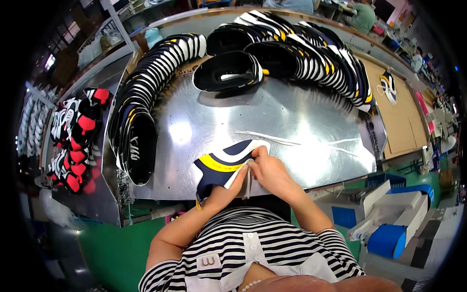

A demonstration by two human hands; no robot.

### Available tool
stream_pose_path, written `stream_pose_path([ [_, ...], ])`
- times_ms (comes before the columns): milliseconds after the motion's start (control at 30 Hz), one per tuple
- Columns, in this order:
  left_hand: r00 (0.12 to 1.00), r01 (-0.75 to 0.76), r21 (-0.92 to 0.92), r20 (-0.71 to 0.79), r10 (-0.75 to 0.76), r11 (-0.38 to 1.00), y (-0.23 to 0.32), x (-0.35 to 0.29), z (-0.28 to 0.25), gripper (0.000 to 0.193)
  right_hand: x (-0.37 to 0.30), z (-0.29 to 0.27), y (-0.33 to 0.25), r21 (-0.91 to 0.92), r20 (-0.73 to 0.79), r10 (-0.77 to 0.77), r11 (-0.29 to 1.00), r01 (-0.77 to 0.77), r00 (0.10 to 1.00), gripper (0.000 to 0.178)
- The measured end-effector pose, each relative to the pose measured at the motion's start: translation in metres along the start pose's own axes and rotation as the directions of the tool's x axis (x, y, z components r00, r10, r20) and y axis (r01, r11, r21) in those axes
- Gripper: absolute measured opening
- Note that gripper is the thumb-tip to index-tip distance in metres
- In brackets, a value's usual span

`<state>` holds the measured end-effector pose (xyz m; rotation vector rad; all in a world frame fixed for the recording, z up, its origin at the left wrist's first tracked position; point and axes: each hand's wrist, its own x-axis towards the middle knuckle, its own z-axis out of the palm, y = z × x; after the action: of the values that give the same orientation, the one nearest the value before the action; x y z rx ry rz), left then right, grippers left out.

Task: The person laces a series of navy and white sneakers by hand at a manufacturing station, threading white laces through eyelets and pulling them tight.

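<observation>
A shoe upper point(221, 163) in navy, white and yellow is held up over the near edge of the metal table. My left hand point(232, 187) grips its lower side, fingers partly hidden behind the white lining. At its right end my right hand point(265, 168) pinches the white edge, thumb and fingers pressed together. A yellow tab hangs from the upper's lower left corner. Just beyond my hands, thin white strips point(267, 138) lie on the table. Farther back rests a single black-lined shoe upper point(226, 73), its opening facing up.
The metal table point(204, 117) carries a curved row of nested uppers point(155, 68) at left and another row point(316, 61) at the back right. Red, black and white pieces point(78, 141) lie on a side surface. A grey and blue machine point(394, 214) stands at right, below a cardboard sheet point(401, 112).
</observation>
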<state>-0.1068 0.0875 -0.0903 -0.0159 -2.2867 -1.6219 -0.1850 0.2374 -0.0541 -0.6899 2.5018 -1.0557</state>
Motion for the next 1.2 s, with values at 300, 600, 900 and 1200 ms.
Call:
stream_pose_path([
  [300, 0.880, 0.475, -0.324, 0.205, -0.429, 0.819, -0.001, 0.026, -0.032, 0.029, -0.007, -0.016, 0.023, 0.757, -0.069, 0.145, 0.652, -0.043, 0.987, 0.045],
  [600, 0.914, -0.162, 0.382, 0.405, -0.007, 0.910, -0.001, 0.032, -0.056, 0.042, 0.032, -0.004, 0.053, 0.743, -0.292, 0.328, 0.670, -0.003, 0.899, 0.031],
  [900, 0.955, -0.261, 0.489, 0.256, 0.149, 0.832, 0.006, 0.023, -0.039, 0.020, 0.002, 0.035, 0.036, 0.595, 0.024, 0.203, 0.784, -0.177, 0.979, 0.024],
  [1200, 0.994, -0.046, 0.353, -0.080, 0.079, 0.935, 0.070, 0.052, -0.085, 0.021, -0.111, 0.012, 0.076, 0.094, 0.311, -0.026, 0.996, -0.004, 0.950, 0.019],
])
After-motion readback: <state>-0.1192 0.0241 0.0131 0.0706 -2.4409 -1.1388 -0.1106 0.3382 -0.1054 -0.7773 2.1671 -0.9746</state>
